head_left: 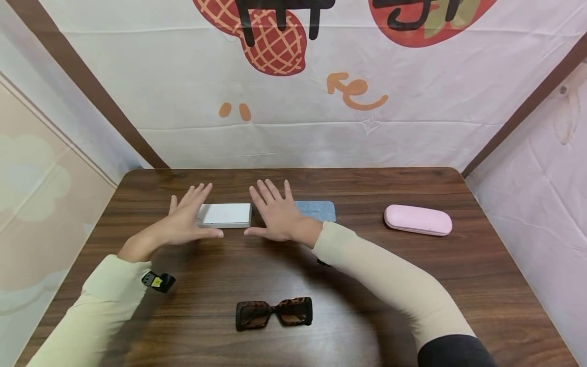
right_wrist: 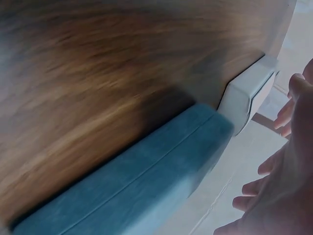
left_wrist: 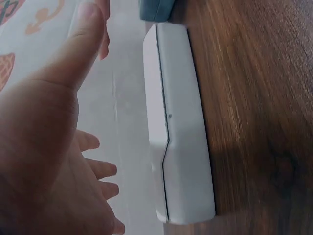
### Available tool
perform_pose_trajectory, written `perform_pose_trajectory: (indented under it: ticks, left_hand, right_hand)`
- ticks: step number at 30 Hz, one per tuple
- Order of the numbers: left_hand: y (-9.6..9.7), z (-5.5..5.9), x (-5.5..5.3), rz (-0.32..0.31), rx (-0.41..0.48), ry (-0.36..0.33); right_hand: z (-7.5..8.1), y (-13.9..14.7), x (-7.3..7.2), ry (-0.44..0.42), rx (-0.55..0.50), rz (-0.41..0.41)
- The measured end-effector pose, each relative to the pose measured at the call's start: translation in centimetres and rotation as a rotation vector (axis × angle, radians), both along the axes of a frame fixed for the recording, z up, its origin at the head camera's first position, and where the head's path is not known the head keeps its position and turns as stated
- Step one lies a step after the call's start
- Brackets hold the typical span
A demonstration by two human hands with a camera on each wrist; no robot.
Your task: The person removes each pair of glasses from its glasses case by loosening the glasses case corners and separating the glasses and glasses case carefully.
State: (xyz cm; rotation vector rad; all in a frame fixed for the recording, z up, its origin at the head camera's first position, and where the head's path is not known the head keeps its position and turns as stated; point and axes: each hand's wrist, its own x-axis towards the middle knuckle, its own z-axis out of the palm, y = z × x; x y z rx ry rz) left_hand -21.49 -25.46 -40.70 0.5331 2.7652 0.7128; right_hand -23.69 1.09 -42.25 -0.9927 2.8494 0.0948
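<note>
A white case (head_left: 227, 215) lies on the table between my two hands. My left hand (head_left: 187, 219) is spread at its left end, fingers straight and holding nothing. The left wrist view shows the white case (left_wrist: 181, 122) closed along a dark seam, apart from the hand (left_wrist: 54, 137). My right hand (head_left: 276, 214) is spread just right of the white case, in front of a blue case (head_left: 321, 210) that it partly hides. In the right wrist view the blue case (right_wrist: 142, 176) lies near the white one, with the right hand (right_wrist: 279, 186) off to the side.
Tortoiseshell sunglasses (head_left: 274, 313) lie near the front of the wooden table (head_left: 220, 346). A pink case (head_left: 418, 219) sits on the right side. Behind the table's far edge hangs a printed white cloth (head_left: 293, 142).
</note>
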Motion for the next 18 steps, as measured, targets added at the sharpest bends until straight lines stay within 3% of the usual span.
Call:
perform_pose_trajectory:
  ticks: [7,18]
  left_hand:
    - [1.6,0.1,0.0,-0.046,-0.048,-0.012]
    - [4.5,0.7,0.0,-0.089,-0.056,-0.014]
  right_hand:
    - [0.4,2.8,-0.1,-0.054,-0.056,-0.011]
    - [0.8,6.1,-0.2,-0.083,-0.082,-0.038]
